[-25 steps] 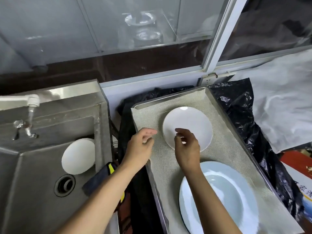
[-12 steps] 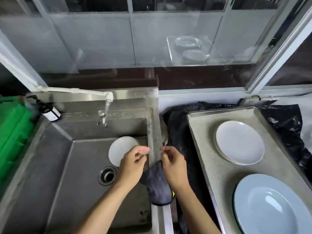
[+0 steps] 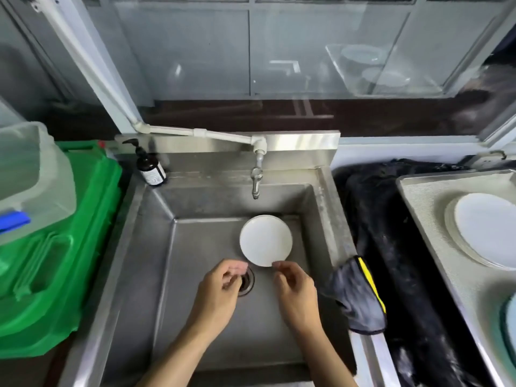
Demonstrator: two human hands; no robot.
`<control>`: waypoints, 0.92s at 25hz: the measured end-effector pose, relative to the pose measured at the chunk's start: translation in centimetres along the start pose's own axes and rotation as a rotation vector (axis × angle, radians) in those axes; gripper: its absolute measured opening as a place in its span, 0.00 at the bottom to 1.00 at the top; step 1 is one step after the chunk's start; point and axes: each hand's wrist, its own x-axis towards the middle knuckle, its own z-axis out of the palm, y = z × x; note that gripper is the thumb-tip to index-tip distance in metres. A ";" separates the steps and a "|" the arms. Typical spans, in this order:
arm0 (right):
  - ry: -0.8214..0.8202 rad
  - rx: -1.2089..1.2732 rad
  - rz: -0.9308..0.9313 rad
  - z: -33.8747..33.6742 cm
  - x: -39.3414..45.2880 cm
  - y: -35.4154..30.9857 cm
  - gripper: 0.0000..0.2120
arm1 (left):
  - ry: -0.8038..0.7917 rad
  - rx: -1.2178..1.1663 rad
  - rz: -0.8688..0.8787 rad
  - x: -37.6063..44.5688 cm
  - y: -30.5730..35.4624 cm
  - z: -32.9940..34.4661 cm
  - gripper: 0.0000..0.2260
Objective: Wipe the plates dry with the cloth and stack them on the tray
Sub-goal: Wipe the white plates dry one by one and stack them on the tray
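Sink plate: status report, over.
Both hands empty, left hand and right hand just short of plate in sink. Cloth draped on sink edge. Nothing in the way.

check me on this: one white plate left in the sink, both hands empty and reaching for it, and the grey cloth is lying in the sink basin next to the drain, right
Not quite. The grey cloth is not in the basin by the drain; the head view shows it draped over the sink's right edge. The rest holds: one white plate is in the sink, and the left hand and right hand are empty, reaching toward it.
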 end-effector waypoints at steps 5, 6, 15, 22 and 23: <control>0.005 -0.081 0.076 3.4 1.3 2.3 0.10 | -0.004 -0.004 -0.064 1.0 -5.5 -2.3 0.14; 0.006 -0.089 0.096 3.9 2.2 3.1 0.10 | -0.004 -0.012 -0.082 1.6 -6.7 -2.1 0.14; 0.086 -0.099 0.212 7.8 15.5 12.6 0.12 | 0.016 -0.053 -0.202 12.5 -16.9 3.3 0.16; 0.280 -0.093 0.210 10.3 24.0 18.2 0.21 | -0.003 0.032 -0.270 21.3 -21.7 7.6 0.21; 0.283 -0.121 0.220 10.4 24.8 18.8 0.20 | -0.027 0.024 -0.298 22.1 -21.8 8.3 0.22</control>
